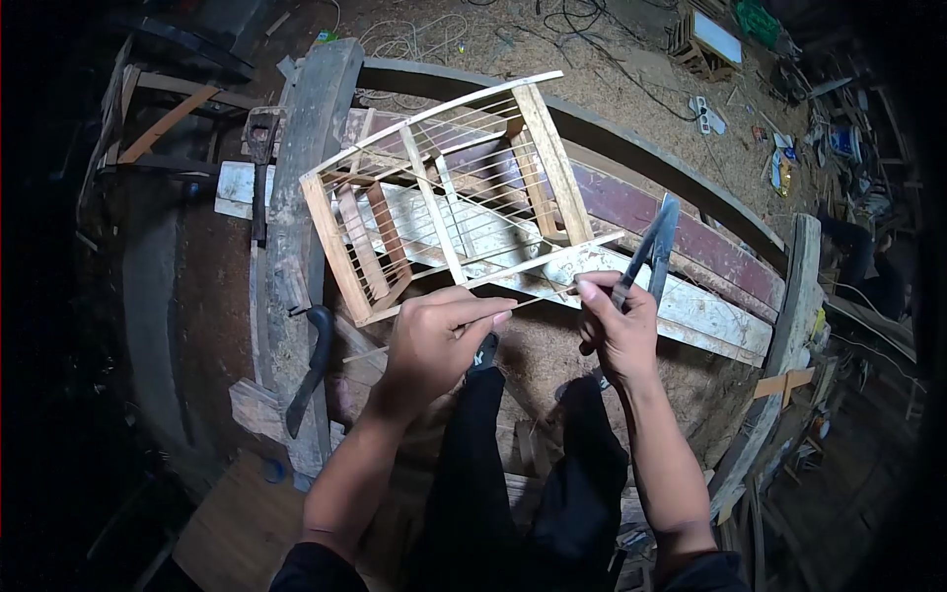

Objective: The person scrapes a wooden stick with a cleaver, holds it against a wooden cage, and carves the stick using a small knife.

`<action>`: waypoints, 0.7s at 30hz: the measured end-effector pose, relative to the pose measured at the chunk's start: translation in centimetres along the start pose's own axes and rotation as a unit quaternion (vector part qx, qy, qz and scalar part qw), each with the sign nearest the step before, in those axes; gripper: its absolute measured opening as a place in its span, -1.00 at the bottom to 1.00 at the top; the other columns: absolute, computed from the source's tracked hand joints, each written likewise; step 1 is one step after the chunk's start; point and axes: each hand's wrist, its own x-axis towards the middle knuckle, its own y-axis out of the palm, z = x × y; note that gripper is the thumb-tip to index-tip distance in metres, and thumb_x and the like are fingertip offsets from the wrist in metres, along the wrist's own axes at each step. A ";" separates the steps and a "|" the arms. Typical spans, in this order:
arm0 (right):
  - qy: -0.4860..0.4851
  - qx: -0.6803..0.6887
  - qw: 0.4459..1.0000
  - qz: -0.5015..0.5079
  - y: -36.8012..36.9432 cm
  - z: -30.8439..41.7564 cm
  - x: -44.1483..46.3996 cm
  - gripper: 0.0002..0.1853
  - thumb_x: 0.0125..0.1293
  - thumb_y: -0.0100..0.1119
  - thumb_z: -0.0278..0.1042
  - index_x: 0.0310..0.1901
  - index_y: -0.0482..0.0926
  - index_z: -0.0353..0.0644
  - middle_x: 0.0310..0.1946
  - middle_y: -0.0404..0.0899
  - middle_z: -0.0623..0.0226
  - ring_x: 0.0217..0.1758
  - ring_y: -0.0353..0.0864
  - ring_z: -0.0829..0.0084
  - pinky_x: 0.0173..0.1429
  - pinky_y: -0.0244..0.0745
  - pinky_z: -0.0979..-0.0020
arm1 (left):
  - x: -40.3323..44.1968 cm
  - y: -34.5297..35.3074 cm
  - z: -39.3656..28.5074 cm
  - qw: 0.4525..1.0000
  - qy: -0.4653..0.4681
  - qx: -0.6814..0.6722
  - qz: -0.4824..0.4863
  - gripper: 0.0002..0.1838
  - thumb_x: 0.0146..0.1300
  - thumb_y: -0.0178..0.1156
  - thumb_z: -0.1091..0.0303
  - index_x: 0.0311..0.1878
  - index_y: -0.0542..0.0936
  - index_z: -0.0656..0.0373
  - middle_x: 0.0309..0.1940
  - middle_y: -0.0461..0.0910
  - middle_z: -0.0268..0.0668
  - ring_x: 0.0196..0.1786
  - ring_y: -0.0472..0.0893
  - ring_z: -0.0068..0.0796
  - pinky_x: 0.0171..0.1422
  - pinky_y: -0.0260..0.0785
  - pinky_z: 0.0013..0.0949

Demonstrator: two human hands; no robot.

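Note:
My left hand (434, 340) is closed, pinching a thin wooden stick (538, 298) between thumb and fingers. The stick slants up to the right, where its far end meets the thumb and forefinger of my right hand (621, 331). That hand is also closed around a pointed metal blade (659, 247), tip upward; its handle is largely hidden by the fingers. Just beyond both hands, a wooden frame strung with thin parallel rods (552, 163) rests tilted on the bench boards. The lower rail of the frame is close to my fingers.
A thick wooden beam (316, 128) borders the bench at left, with a black curved handle (314, 370) on it and a handsaw (260, 168) beside it. Another post (794, 286) stands at right. Cables (592, 30) and a white power strip (701, 115) lie on the littered ground.

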 end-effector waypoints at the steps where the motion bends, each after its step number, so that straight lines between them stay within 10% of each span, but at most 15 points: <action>1: 0.001 -0.059 0.998 -0.021 0.3 0.0 0.2 -0.80 0.49 0.31 -0.34 -0.06 0.69 -0.32 -0.63 0.44 0.54 -0.67 0.23 0.75 -0.58 0.09 0.57 | 0.0 -0.1 0.2 1.000 0.008 0.008 -0.002 -0.81 0.23 0.37 0.54 -0.09 0.81 0.23 -0.37 0.76 -0.11 -0.36 0.72 -0.34 -0.24 0.50 -0.38; 7: -0.095 -0.230 0.966 -0.068 1.3 -1.5 1.0 -0.84 0.46 0.36 -0.31 -0.20 0.67 -0.24 -0.48 0.54 0.57 -0.60 0.27 0.79 -0.54 0.08 0.60 | 0.0 -0.4 1.1 0.999 0.012 0.026 -0.025 -0.83 0.22 0.38 0.56 -0.11 0.81 0.25 -0.36 0.76 -0.09 -0.35 0.73 -0.28 -0.23 0.53 -0.33; 13: 0.007 -0.162 0.982 -0.101 2.3 -1.0 0.9 -0.82 0.49 0.33 -0.27 -0.19 0.68 -0.22 -0.55 0.47 0.65 -0.61 0.25 0.82 -0.54 0.06 0.61 | 0.5 -0.9 2.3 0.998 0.028 0.051 -0.037 -0.87 0.24 0.37 0.56 -0.15 0.78 0.29 -0.35 0.75 -0.09 -0.35 0.73 -0.22 -0.22 0.53 -0.31; 21: -0.141 -0.151 0.956 -0.207 0.5 0.2 4.7 -0.83 0.51 0.31 -0.27 -0.07 0.68 -0.20 -0.62 0.37 0.69 -0.65 0.21 0.81 -0.59 -0.01 0.62 | 2.2 -0.5 4.1 0.988 0.071 0.082 -0.106 -0.89 0.25 0.35 0.60 -0.17 0.75 0.31 -0.30 0.69 -0.11 -0.25 0.71 -0.18 -0.13 0.53 -0.26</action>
